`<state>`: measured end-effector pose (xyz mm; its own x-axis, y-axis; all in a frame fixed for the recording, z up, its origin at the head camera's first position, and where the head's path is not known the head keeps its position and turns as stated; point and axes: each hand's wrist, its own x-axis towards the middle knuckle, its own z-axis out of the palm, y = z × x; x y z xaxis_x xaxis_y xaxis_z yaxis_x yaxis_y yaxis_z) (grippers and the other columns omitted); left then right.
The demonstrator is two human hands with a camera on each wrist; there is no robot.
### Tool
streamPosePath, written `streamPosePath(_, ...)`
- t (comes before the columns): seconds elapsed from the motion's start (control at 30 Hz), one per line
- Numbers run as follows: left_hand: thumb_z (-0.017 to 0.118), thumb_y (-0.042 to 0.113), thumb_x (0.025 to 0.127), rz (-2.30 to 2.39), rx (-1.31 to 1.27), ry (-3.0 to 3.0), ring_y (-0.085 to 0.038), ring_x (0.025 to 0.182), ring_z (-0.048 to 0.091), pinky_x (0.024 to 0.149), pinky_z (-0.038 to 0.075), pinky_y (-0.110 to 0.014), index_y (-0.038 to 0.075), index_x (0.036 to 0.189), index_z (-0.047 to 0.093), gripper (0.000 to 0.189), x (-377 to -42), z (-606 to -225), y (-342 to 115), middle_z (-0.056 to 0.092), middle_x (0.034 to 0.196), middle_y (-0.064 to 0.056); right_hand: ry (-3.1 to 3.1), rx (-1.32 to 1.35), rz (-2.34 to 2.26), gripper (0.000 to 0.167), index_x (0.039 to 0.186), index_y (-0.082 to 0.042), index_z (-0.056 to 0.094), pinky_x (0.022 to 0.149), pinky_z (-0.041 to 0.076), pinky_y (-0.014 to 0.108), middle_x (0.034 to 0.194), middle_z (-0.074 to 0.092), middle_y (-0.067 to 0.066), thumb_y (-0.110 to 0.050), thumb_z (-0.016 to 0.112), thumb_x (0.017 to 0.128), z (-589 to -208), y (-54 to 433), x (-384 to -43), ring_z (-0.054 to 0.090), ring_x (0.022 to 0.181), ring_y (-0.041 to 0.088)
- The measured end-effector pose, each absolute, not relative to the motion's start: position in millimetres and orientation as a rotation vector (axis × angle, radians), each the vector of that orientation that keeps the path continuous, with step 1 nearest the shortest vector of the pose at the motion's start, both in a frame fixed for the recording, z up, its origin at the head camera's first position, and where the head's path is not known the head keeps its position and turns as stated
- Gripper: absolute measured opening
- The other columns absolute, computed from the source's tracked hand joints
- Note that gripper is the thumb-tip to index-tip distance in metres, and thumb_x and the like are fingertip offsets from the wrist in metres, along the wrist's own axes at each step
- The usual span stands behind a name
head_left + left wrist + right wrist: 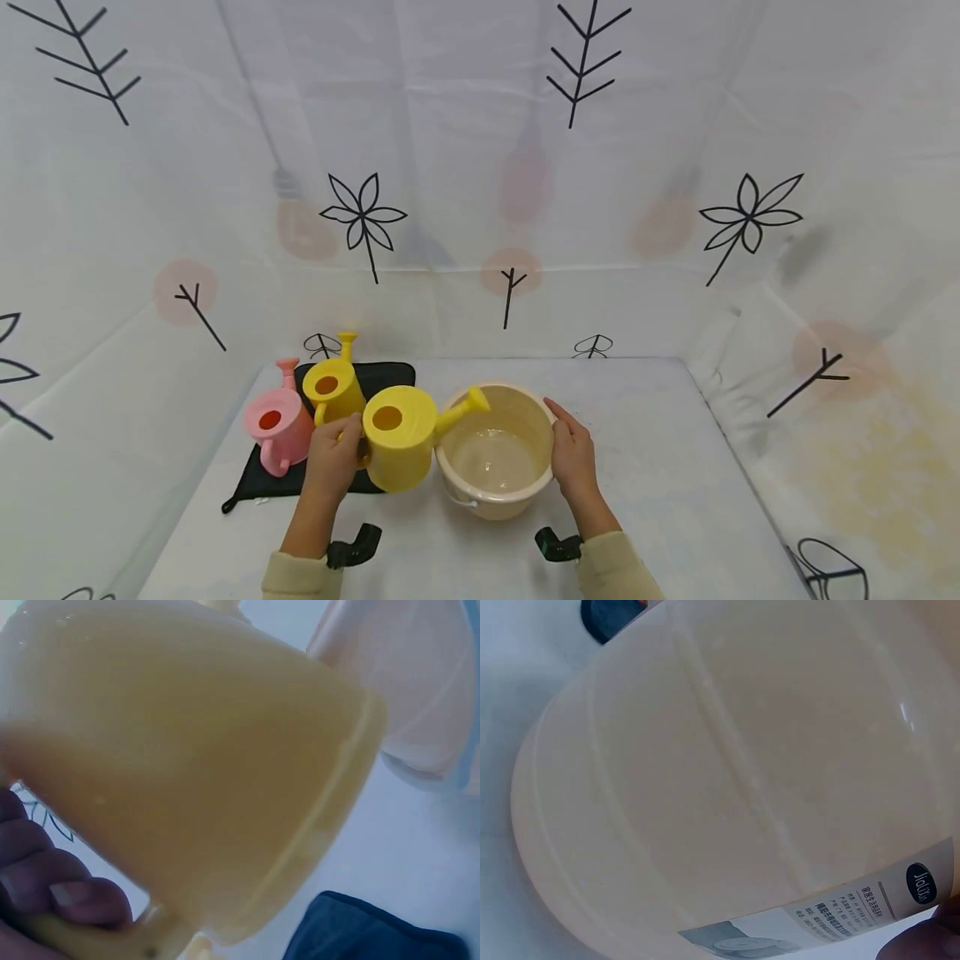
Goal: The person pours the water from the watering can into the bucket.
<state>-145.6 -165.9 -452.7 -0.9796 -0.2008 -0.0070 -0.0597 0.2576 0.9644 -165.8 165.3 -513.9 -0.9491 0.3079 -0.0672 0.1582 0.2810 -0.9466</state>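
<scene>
A yellow watering can point(399, 450) is held by its handle in my left hand point(333, 454), the fingers curled round it in the left wrist view. Its spout point(461, 412) reaches over the left rim of a cream bucket point(491, 500). My right hand point(576, 454) grips the bucket's right rim. In the right wrist view a printed label point(855, 907) shows on the bucket's side near the fingers. Inside, the bucket's bottom looks shiny; whether it holds water I cannot tell.
A second yellow watering can point(330, 387) and a pink watering can point(281, 429) stand at the left on a black mat point(390, 377). All of this is on a white table point(645, 533), with a patterned white cloth point(465, 108) hanging behind and at the sides.
</scene>
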Motion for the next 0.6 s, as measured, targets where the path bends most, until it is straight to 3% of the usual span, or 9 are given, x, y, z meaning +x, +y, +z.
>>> streamPosePath(0.13, 0.048, 0.029, 0.099, -1.899, 0.295, -2.313, -0.023, 0.067, 0.054, 0.06, 0.053, -0.03, -0.003, 0.06, 0.051, 0.051, -146, -461, -171, 0.054, 0.065, -0.009, -2.408, -0.445, 1.745, 0.049, 0.137, -0.024, 0.055, 0.097, 0.047, 0.041, 0.145, 0.051, 0.005, -0.021, 0.025, 0.098, -515, 165, -166, 0.05, 0.13, 0.023)
streamPosePath(0.27, 0.046, 0.028, 0.099, -1.925, 0.309, -2.256, -0.021, 0.065, 0.053, 0.06, 0.051, -0.03, -0.006, 0.06, 0.05, 0.052, -148, -469, -174, 0.052, 0.061, -0.008, -2.393, -0.435, 1.767, 0.049, 0.137, -0.023, 0.054, 0.105, 0.043, 0.044, 0.145, 0.051, 0.005, -0.021, 0.026, 0.098, -514, 166, -167, 0.046, 0.135, 0.024)
streamPosePath(0.6, 0.041, 0.041, 0.101, -1.955, 0.349, -2.168, -0.022, 0.061, 0.049, 0.059, 0.048, -0.03, -0.011, 0.065, 0.048, 0.064, -152, -489, -182, 0.047, 0.057, -0.01, -2.388, -0.432, 1.759, 0.048, 0.137, -0.023, 0.055, 0.106, 0.042, 0.044, 0.144, 0.052, 0.004, -0.022, 0.026, 0.098, -512, 163, -166, 0.047, 0.135, 0.024)
